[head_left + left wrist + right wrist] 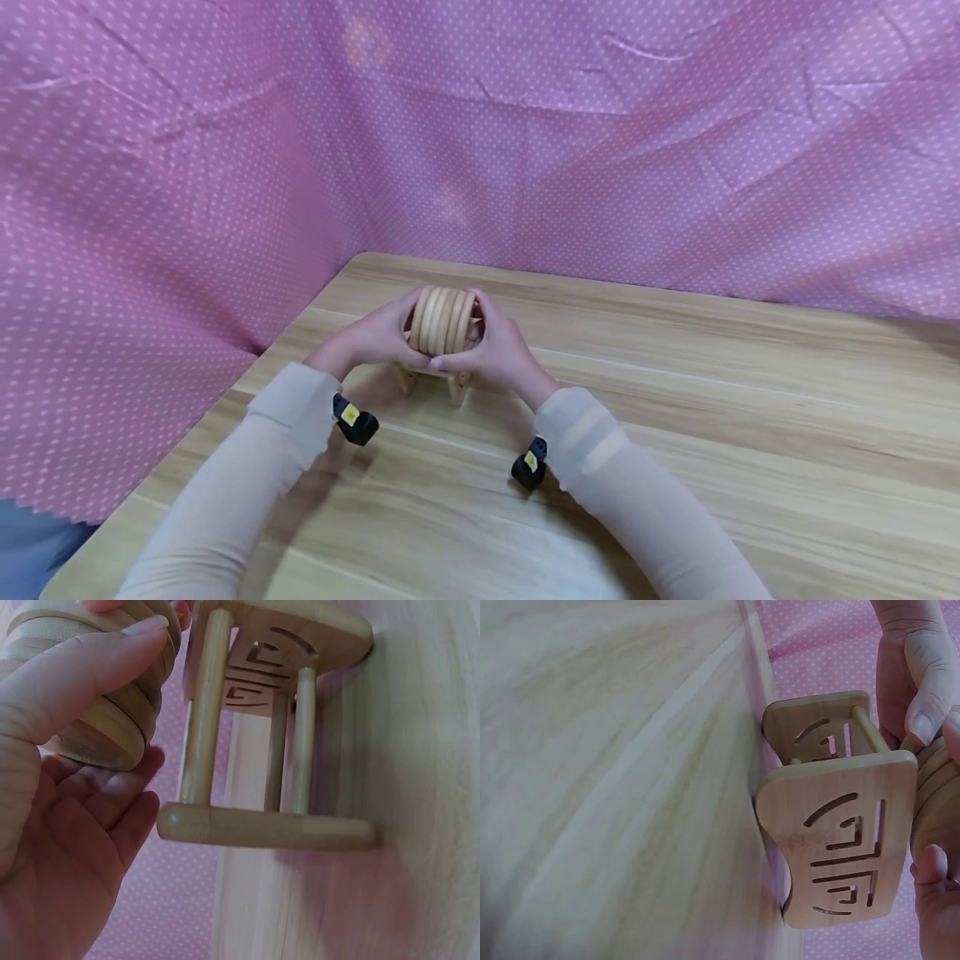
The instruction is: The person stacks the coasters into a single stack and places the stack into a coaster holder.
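A stack of several round wooden discs, like coasters, stands on edge between the two hands. The left hand curls round its left end, and the right hand grips the other end. Both thumbs meet at the near side in the head view. Just beneath is a small wooden rack with cut-out line patterns in its side panels and round rods joining them. In the left wrist view the coasters are held above the rack, apart from its rods. The far fingers are partly hidden behind the discs.
The rack stands on a wood-grain table, toward its far left corner. A pink polka-dot cloth hangs behind the table and along its left side. Small black cameras are worn at both wrists. Blue fabric shows at lower left.
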`<action>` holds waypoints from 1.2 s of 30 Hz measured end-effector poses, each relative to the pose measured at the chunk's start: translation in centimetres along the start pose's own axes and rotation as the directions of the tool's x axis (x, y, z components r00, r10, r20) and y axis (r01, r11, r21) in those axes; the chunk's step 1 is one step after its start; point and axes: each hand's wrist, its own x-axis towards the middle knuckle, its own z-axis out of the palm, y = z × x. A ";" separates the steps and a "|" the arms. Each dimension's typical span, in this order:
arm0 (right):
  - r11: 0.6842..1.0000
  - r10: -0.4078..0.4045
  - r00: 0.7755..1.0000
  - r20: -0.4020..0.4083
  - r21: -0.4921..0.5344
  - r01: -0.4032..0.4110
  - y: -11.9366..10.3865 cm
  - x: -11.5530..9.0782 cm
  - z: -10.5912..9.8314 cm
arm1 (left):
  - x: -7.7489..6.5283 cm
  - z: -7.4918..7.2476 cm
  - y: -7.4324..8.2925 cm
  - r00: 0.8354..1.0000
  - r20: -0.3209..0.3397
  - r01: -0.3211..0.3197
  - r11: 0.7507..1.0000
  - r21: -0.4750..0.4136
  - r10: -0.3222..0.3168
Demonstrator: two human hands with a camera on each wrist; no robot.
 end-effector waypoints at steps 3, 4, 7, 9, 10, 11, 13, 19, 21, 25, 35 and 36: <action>1.000 0.012 1.000 0.005 0.001 -0.012 0.1 0.0 0.1 | 0.2 0.0 -0.2 1.000 0.002 -0.010 1.000 0.012 0.010; 1.000 0.014 1.000 0.007 -0.001 -0.014 0.2 0.0 0.1 | 0.2 0.0 -0.3 1.000 0.004 -0.011 1.000 0.014 0.011; 1.000 0.013 1.000 0.008 -0.011 -0.013 0.2 0.1 0.2 | 0.3 0.1 -0.6 1.000 -0.001 -0.001 1.000 0.005 0.001; 1.000 0.008 1.000 0.007 -0.019 -0.007 0.3 0.2 0.3 | 0.3 0.1 -0.8 1.000 -0.003 0.005 1.000 0.000 -0.005; 1.000 0.004 1.000 0.007 -0.022 -0.004 0.3 0.3 0.3 | 0.3 0.1 -0.9 1.000 -0.005 0.004 1.000 -0.010 -0.004; 1.000 -0.001 1.000 0.007 -0.024 0.001 0.3 0.3 0.4 | 0.3 0.1 -1.0 1.000 -0.007 0.006 1.000 -0.014 -0.007; 1.000 -0.004 1.000 0.007 -0.023 0.004 0.4 0.4 0.5 | 0.3 0.1 -1.2 1.000 -0.012 0.007 1.000 -0.021 -0.008; 1.000 0.009 1.000 0.013 -0.020 -0.009 0.4 0.5 0.9 | 0.4 0.1 -2.1 1.000 0.004 -0.028 0.998 -0.057 0.028; 1.000 0.006 1.000 0.013 -0.023 -0.006 0.2 0.5 0.9 | 0.5 0.0 -2.4 0.999 0.021 -0.041 0.997 -0.070 0.043; 0.998 0.027 1.000 0.011 -0.060 -0.026 -0.1 0.6 1.0 | 0.6 -0.2 -2.8 0.997 0.051 -0.049 0.997 -0.063 0.052; 0.972 0.182 0.982 0.057 -0.160 -0.171 -0.4 0.7 1.1 | 1.1 -0.5 -2.9 0.995 0.075 0.064 0.998 0.019 -0.065; 0.973 0.185 0.981 0.055 -0.153 -0.175 -0.3 0.7 1.1 | 1.2 -0.6 -2.9 0.994 0.074 0.079 0.997 0.021 -0.080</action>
